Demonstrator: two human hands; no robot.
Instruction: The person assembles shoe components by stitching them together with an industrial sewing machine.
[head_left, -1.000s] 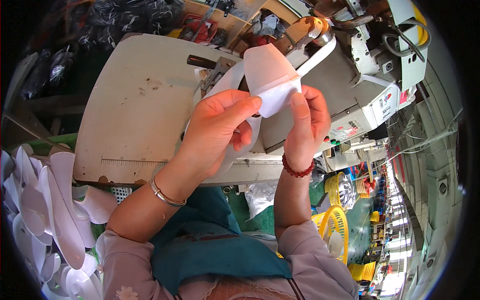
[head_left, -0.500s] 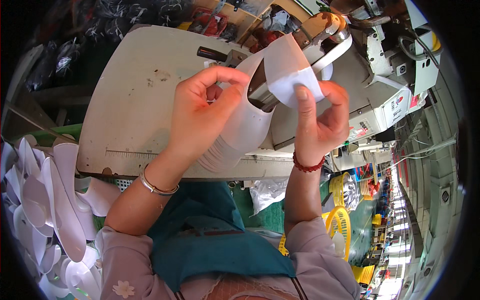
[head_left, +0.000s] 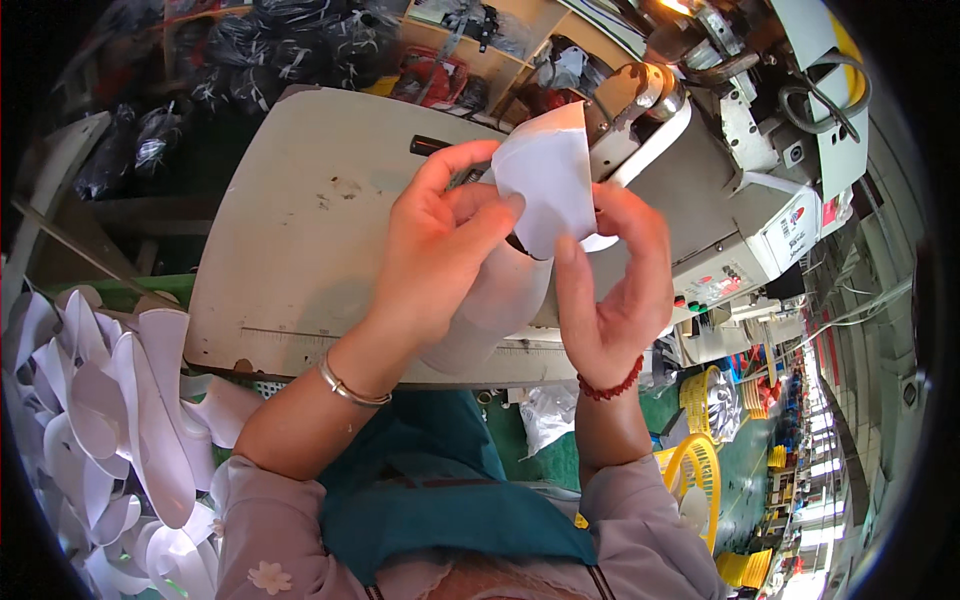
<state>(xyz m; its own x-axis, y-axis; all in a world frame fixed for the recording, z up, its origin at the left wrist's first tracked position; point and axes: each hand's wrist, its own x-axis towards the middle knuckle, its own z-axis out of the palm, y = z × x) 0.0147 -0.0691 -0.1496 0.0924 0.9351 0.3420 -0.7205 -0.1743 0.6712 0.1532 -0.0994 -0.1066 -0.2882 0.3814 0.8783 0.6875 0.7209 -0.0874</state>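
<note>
A white, curved piece of sheet material (head_left: 550, 180) is held up beside the sewing machine's arm (head_left: 648, 145). My left hand (head_left: 430, 245) pinches its left edge between thumb and fingers. At the lower right edge, my right hand (head_left: 625, 290) has its thumb in front and its index finger at the side. More white sheet (head_left: 505, 295) hangs below it toward the table's front edge; whether it is one piece or several is unclear. Part of the machine behind the white piece is hidden.
The pale worktable (head_left: 290, 230) has a ruler scale along its front. White curved pieces (head_left: 120, 410) are heaped at the left. Dark plastic-wrapped bundles (head_left: 330, 45) and a red basket (head_left: 430, 78) lie beyond the table. A yellow basket (head_left: 700, 480) stands at the right.
The upper white flap has turned leftward, and its broad face now covers the dark opening beside it. My right hand has moved left and down, nearer my left hand. The view has shifted slightly.
</note>
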